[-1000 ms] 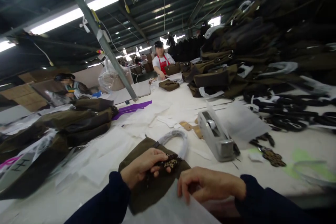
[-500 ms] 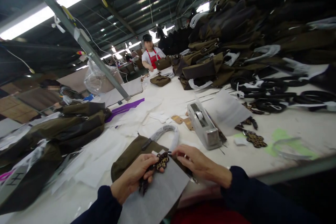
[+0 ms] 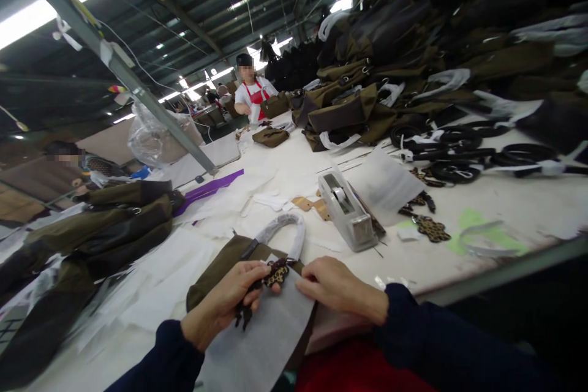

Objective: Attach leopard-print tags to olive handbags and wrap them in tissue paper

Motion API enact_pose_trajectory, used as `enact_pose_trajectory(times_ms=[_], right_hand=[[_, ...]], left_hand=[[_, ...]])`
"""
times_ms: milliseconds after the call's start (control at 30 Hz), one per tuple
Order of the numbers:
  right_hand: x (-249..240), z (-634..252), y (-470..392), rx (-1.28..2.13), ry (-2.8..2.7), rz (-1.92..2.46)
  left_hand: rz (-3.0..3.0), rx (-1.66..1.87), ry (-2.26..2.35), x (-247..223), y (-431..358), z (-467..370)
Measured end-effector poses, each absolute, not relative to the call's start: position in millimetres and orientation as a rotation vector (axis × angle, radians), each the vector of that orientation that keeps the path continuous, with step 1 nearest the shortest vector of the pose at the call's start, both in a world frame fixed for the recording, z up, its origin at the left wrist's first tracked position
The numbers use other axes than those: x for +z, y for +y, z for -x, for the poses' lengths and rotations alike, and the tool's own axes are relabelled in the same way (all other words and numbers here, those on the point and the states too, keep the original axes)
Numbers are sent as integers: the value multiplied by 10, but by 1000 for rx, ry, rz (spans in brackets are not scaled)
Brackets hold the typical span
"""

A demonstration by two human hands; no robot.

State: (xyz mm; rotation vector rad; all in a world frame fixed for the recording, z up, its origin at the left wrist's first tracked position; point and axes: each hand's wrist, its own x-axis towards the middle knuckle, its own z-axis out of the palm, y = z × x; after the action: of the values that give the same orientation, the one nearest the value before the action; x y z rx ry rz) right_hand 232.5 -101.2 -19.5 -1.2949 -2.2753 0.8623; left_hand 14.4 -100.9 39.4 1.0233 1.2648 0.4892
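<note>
My left hand [image 3: 232, 294] is closed on a leopard-print bag charm [image 3: 277, 274] with dark dangling ends. It is held over an olive-green handbag [image 3: 219, 264] that lies in front of me. The bag's handle [image 3: 296, 234] is wrapped in pale film and arches up behind the charm. A white paper sheet [image 3: 269, 343] covers the near side of the bag. At the sheet's right edge is my right hand [image 3: 334, 285], its fingers curled in and pressed together. Whatever lies between those fingertips is hidden.
A tape dispenser [image 3: 348, 214] stands beyond my right hand. Another leopard-print charm [image 3: 430, 228] lies near the table's front edge. Bags are heaped at the back right [image 3: 349, 113] and on the left [image 3: 114, 226]. A co-worker in a red apron [image 3: 258, 97] stands across the table.
My right hand has left the charm's clasp and dropped to the sheet's edge, its fingers more curled. My left hand keeps the charm. The co-worker across has raised a hand with something pale.
</note>
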Motion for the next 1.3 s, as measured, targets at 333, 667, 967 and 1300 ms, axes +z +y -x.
enact_pose_trajectory(times_ms=[333, 667, 967, 1300], right_hand=[[-223, -2142, -850, 735, -2315, 1453], [-208, -2251, -867, 652, -2353, 1485], [-119, -2275, -936, 509, -2454, 1456], [-211, -2230, -752, 773, -2372, 852]], left_hand=[[-1037, 481, 1306, 459, -1049, -200], [-938, 621, 1314, 138, -1302, -191], [-953, 629, 1359, 101, -1380, -172], [-969, 627, 1341, 75, -1400, -189]])
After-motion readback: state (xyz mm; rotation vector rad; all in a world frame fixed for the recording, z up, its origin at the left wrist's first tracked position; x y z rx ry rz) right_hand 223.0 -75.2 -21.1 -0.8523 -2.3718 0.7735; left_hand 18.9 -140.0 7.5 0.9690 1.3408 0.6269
